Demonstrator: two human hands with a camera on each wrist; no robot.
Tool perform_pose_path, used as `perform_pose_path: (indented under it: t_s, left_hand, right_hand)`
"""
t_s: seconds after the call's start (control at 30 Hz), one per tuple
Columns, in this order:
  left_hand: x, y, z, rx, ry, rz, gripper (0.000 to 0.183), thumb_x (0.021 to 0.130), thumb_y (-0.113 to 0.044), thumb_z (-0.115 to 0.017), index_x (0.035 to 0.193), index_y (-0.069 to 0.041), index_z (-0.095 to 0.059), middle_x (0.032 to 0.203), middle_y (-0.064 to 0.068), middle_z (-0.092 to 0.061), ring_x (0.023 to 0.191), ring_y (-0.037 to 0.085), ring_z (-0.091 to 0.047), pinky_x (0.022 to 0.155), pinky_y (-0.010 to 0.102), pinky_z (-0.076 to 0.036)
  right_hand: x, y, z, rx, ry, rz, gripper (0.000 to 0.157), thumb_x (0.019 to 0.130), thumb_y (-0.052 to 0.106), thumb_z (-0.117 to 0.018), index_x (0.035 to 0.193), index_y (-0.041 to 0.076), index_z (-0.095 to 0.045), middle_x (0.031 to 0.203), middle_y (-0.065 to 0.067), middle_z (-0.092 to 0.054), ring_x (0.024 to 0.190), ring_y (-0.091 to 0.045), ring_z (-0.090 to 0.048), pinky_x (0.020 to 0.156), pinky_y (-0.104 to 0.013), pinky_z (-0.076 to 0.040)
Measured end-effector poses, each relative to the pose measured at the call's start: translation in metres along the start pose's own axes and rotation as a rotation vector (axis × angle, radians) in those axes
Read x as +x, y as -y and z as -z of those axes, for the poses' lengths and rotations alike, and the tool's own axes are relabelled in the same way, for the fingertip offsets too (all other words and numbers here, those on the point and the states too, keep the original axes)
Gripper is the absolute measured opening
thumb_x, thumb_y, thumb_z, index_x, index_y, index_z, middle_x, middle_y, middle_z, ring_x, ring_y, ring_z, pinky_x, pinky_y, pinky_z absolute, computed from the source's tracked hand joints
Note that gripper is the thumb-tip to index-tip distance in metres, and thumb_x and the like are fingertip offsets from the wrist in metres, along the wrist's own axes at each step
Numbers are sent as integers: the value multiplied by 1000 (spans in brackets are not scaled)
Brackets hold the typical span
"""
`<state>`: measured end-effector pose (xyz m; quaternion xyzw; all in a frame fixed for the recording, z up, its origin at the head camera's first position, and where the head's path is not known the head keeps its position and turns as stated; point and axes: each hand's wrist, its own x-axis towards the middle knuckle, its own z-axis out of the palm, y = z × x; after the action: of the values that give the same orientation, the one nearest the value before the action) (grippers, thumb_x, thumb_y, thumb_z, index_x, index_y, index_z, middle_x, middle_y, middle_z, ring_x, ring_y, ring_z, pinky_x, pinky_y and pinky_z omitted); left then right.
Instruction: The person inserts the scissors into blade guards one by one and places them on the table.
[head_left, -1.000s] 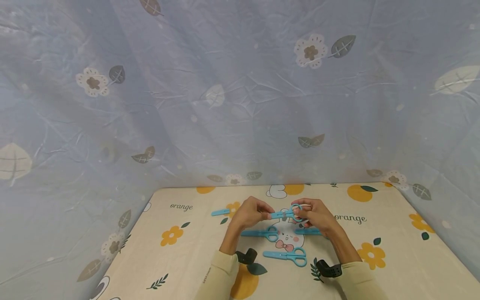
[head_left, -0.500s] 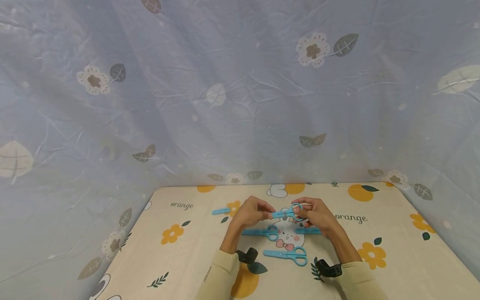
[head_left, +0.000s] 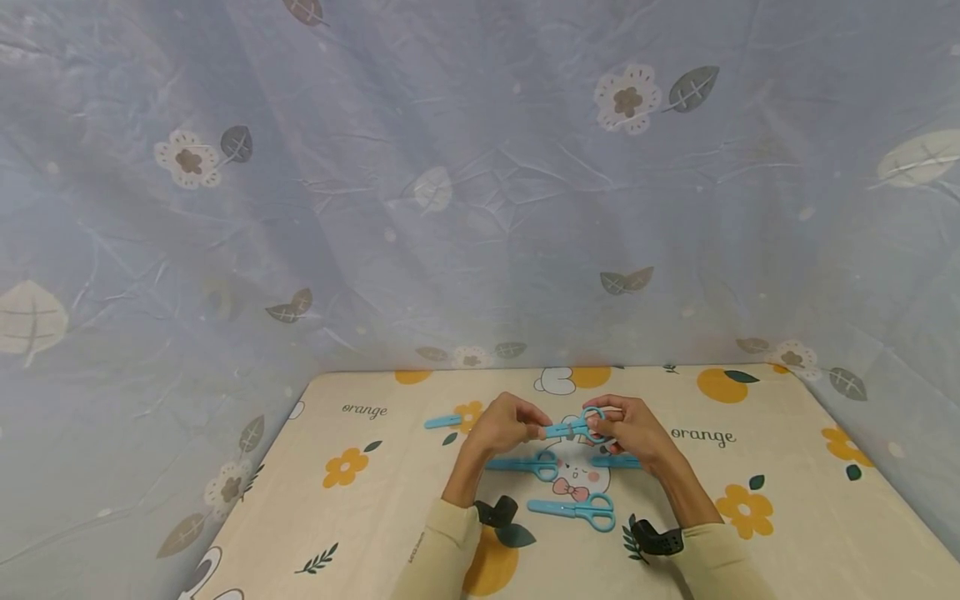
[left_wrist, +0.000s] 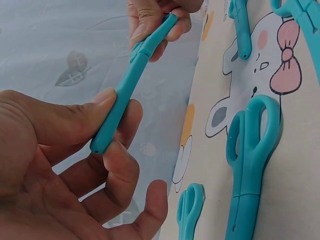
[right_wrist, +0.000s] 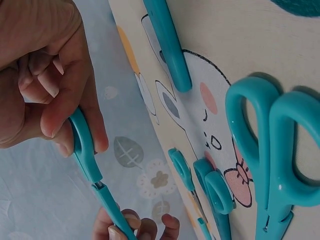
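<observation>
Above the middle of the cloth, both hands hold one pair of light-blue scissors (right_wrist: 86, 150) with a matching blade sheath (left_wrist: 122, 95). My left hand (head_left: 504, 423) pinches the sheath between thumb and fingers. My right hand (head_left: 633, 429) grips the finger loops, which it partly covers. In the right wrist view a thin bit of metal shows where sheath and handles meet. Below the hands lie more sheathed scissors: a front pair (head_left: 551, 507), a pair under my left wrist (head_left: 517, 465), and a right pair (head_left: 615, 461) whose handles my right hand hides.
A blue sheath (head_left: 442, 422) lies left of my left hand. Uncovered scissors (right_wrist: 181, 167) with metal blades lie beside it in the right wrist view. The table cloth (head_left: 360, 517) has orange and rabbit prints. A grey-blue curtain (head_left: 465, 250) rises behind and at both sides.
Both hands keep their grip and place. The head view shifts very slightly. The grey gap between sheath and handles looks a touch narrower, though this is hard to tell.
</observation>
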<state>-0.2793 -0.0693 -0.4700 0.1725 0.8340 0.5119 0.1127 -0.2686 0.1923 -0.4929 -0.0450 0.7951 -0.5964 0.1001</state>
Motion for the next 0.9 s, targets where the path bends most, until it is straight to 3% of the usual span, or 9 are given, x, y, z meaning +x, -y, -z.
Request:
perform_pose_path:
  t_s: [0.47, 0.9]
  left_hand:
    - [1, -2, -5, 62, -49, 2, 10, 91, 4, -79, 95, -4, -85, 84, 5, -78, 72, 12, -56, 62, 23, -45]
    - [1, 0, -8, 29, -32, 14, 11, 92, 4, -78, 95, -4, -85, 87, 6, -79, 76, 12, -57, 66, 24, -46]
  right_hand:
    - [0, 1, -6, 22, -33, -77, 41, 103, 12, -71, 141, -1, -64, 85, -2, -75, 72, -20, -64, 57, -29, -52]
    - [-2, 4, -8, 13, -26, -22, 32, 105, 12, -70, 135, 2, -68, 88, -1, -77, 76, -23, -65, 58, -32, -53]
